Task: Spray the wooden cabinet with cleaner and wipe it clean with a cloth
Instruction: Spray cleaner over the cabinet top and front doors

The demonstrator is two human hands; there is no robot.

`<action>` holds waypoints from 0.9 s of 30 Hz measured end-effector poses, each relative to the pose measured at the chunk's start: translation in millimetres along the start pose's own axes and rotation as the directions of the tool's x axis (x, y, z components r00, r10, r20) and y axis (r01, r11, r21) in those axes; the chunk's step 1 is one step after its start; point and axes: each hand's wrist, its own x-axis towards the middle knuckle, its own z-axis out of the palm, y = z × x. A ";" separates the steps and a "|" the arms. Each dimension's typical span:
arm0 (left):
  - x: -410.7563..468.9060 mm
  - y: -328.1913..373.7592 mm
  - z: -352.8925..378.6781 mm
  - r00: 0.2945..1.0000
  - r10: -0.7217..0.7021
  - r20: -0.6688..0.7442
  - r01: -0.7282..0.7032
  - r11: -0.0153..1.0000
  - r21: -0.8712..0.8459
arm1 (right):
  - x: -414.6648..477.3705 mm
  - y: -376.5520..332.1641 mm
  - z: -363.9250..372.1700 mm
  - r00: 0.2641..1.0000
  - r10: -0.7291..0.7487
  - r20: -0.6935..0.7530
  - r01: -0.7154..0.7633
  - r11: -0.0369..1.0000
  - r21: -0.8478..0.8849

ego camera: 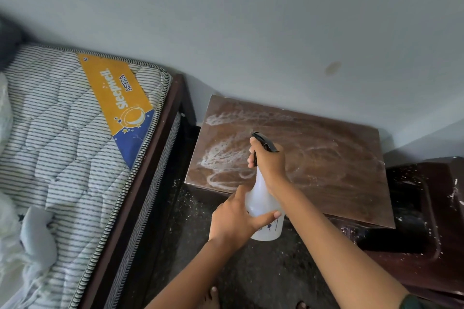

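Spray bottle [263,204], translucent white with a black trigger head, is being held tilted above the front edge of the wooden cabinet [326,165]. Its neck is being gripped by the right hand [268,160], fingers closed round the trigger. Its lower body is being steadied by the left hand [232,221], thumb and forefinger spread against the plastic. White foamy streaks [223,158] are lying across the cabinet top. A striped mattress [62,133] is lying just left of the cabinet.
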 end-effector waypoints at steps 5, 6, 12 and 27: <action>-4.4 -15.0 -4.8 1.000 -0.017 0.005 0.017 0.999 -0.039 | -4.9 7.1 10.3 0.995 -0.041 0.095 0.043 0.999 -0.019; -5.7 -18.1 -4.8 1.000 -0.022 0.008 0.022 0.999 -0.048 | -6.2 9.0 12.1 0.993 -0.037 0.116 0.040 0.999 -0.023; -22.1 -30.4 1.6 0.998 -0.054 0.035 0.056 0.996 -0.066 | -19.7 25.5 26.3 0.993 -0.056 0.103 0.069 0.989 -0.133; -67.3 -42.4 44.8 0.978 -0.107 0.178 0.121 0.990 -0.067 | -68.4 85.9 14.9 0.970 -0.036 0.239 0.128 0.915 -0.383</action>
